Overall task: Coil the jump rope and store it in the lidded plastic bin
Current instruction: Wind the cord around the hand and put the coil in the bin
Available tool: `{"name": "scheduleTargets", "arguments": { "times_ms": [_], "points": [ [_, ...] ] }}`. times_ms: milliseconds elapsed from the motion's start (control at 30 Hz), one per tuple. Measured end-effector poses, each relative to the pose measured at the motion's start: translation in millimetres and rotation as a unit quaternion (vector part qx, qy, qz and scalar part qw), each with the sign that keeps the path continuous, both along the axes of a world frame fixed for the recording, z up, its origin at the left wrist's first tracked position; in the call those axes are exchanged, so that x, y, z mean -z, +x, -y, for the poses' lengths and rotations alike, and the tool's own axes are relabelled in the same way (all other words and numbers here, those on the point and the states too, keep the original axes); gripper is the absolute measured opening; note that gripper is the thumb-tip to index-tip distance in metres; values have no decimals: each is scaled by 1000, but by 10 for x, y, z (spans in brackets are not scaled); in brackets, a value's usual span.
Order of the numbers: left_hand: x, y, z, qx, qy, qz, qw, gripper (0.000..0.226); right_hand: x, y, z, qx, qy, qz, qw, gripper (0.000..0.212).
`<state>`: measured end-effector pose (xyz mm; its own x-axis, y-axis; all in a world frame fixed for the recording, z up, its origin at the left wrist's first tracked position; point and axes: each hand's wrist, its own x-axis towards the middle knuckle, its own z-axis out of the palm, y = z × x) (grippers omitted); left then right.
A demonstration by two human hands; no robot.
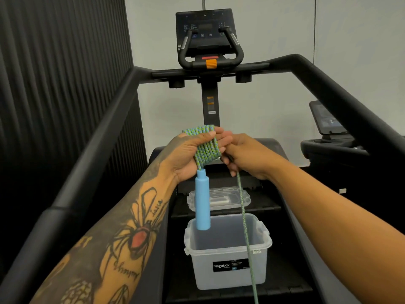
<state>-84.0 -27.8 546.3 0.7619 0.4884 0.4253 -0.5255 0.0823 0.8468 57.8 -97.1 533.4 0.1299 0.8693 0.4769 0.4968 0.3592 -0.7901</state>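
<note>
I judge the coiling about half done: my left hand [186,154] carries several wraps of the green-blue braided jump rope [206,148], my right hand [245,156] pinches the loose tail, and the open translucent plastic bin [228,255] below holds nothing yet

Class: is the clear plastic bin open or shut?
Open. The plastic bin has no lid on; its clear lid lies separately on the step behind it.

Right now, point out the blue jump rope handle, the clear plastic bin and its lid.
blue jump rope handle [203,200]: head view, middle of the hanging cylinder.
clear plastic bin [228,277]: head view, front wall under the label.
lid [245,195]: head view, right rim.
</note>
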Motion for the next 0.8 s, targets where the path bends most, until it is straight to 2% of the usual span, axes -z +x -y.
{"name": "scheduleTargets", "arguments": {
  "times_ms": [133,400,500,633,800],
  "points": [
    [-18,-5,-18,-21,-5,0,1000,23,67,1,29,-25,-19,-19,999,28],
    [-32,-79,-38,4,-35,-44,998,39,112,14,71,-21,-36,34,999,31],
    [-37,-87,-45,-4,-29,-52,998,44,129,15,134,3,-47,89,995,27],
    [-28,-104,-89,-24,-17,-66,997,45,69,-40,366,13,-65,217,974,32],
    [-5,-121,-114,6,14,-111,994,48,-211,-147,612,8,2,241,971,25]
  ]
}}
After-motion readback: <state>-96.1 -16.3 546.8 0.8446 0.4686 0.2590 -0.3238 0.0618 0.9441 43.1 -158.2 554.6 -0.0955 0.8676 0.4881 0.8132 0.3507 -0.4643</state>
